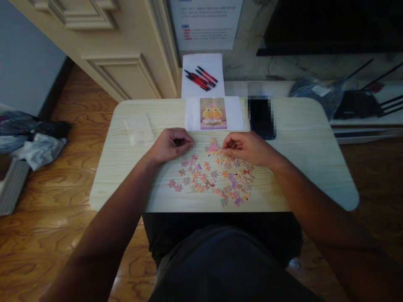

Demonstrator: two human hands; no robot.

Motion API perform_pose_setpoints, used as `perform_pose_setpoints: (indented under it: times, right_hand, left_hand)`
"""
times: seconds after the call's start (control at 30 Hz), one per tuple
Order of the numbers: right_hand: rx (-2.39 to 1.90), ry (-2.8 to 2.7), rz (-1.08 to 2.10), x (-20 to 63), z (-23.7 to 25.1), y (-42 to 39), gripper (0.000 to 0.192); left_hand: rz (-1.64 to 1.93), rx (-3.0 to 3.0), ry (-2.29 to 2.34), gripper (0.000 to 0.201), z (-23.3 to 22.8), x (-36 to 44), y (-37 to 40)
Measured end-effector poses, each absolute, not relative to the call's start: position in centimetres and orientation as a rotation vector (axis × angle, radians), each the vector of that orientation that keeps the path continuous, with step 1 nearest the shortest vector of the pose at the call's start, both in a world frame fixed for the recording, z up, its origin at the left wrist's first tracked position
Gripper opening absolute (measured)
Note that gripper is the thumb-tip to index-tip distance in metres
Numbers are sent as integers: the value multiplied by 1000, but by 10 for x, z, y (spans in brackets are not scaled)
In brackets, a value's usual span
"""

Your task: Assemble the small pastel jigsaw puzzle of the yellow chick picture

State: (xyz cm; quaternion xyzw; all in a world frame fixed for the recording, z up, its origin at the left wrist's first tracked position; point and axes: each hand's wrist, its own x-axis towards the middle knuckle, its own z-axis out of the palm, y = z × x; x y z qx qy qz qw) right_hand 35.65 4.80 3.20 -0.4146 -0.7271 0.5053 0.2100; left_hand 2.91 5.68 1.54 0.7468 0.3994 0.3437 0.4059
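Right now the right hand [248, 147] pinches what seems a puzzle piece [224, 152] beside the joined pink cluster [213, 147]; loose pieces [217, 180] lie just below, the left hand [171, 144] curled shut alongside.

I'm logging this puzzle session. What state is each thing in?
Left hand: curled loosely, resting on the table.
Right hand: fingertips pinching at a piece.
Joined pieces: small assembled patch.
Loose pieces: scattered, unjoined.
Reference picture: flat, face up.
Pens: lying on paper.
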Motion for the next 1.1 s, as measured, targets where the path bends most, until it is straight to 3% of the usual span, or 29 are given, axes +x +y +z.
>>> perform_pose_setpoints:
  times: [0.37,0.7,1.1]
  right_hand:
    - [-984,-2101,1307,357,36,52,24]
    - [-1134,-1851,1690,356,25,51,30]
    - [-1176,-1937,1427,353,23,49,27]
  left_hand:
    - [869,1919,987,15,12,29,59]
    - [891,1983,997,16,12,30,57]
    - [946,2455,816,21,18,46,47]
